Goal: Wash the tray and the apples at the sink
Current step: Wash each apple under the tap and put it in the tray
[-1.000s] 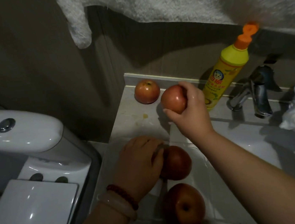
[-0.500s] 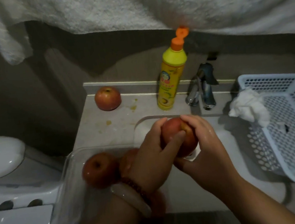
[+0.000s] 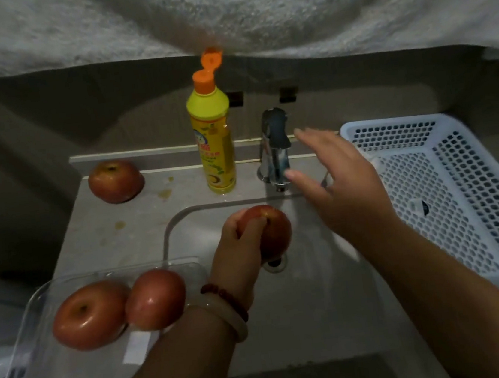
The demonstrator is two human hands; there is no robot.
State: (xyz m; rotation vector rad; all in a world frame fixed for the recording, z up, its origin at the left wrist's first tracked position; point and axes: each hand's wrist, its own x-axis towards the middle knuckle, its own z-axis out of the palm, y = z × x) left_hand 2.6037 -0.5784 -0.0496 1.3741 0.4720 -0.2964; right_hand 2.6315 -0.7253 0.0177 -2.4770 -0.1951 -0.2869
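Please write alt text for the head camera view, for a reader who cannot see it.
The left hand holds a red apple over the sink while the open right hand reaches toward the tap. Two apples lie in a clear tray at left; another sits on the counter beside a yellow bottle.

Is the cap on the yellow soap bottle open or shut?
Open. The orange flip cap stands tipped up above the spout of the yellow bottle.

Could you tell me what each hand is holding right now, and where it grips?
Left hand grips an apple by its left side; right hand holds nothing.
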